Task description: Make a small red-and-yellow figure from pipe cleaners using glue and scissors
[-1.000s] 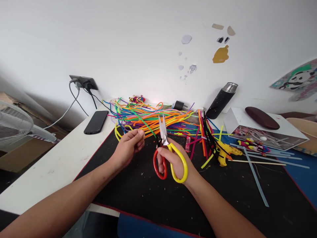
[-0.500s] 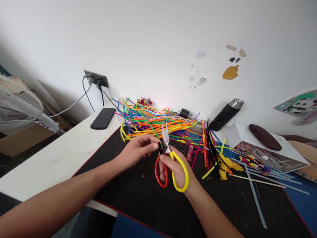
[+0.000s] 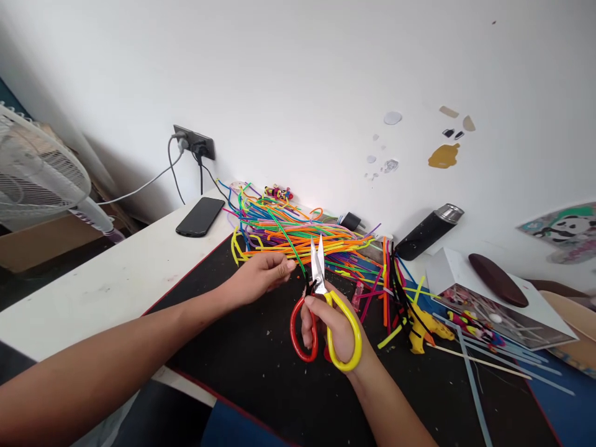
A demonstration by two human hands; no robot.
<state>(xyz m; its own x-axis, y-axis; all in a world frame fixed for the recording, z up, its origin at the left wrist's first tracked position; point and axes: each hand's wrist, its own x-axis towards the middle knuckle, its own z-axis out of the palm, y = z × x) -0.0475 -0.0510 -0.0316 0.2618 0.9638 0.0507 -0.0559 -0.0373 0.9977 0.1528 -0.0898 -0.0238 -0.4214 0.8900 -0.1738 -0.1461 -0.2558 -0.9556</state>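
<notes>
My right hand (image 3: 338, 320) grips scissors with one red and one yellow handle (image 3: 321, 282); their blades point up and stand slightly apart. A green pipe cleaner (image 3: 286, 239) with black pipe cleaner twisted at its lower end (image 3: 309, 287) rises beside the blades. That black end sits at my right fingertips, by the scissors' pivot. My left hand (image 3: 263, 276) is just to the left, thumb and fingers pinched together close to the green stem. Whether anything small is between those fingertips is hidden.
Behind my hands lies a heap of coloured pipe cleaners (image 3: 298, 230) on a black mat (image 3: 242, 360). A phone (image 3: 200, 217) lies at left. A yellow glue gun (image 3: 426, 329), a black flask (image 3: 431, 231) and a white box (image 3: 503, 298) are at right.
My left hand has drawn back a little to the left from the black twisted end. The scissors are more upright, and the whole view has shifted slightly.
</notes>
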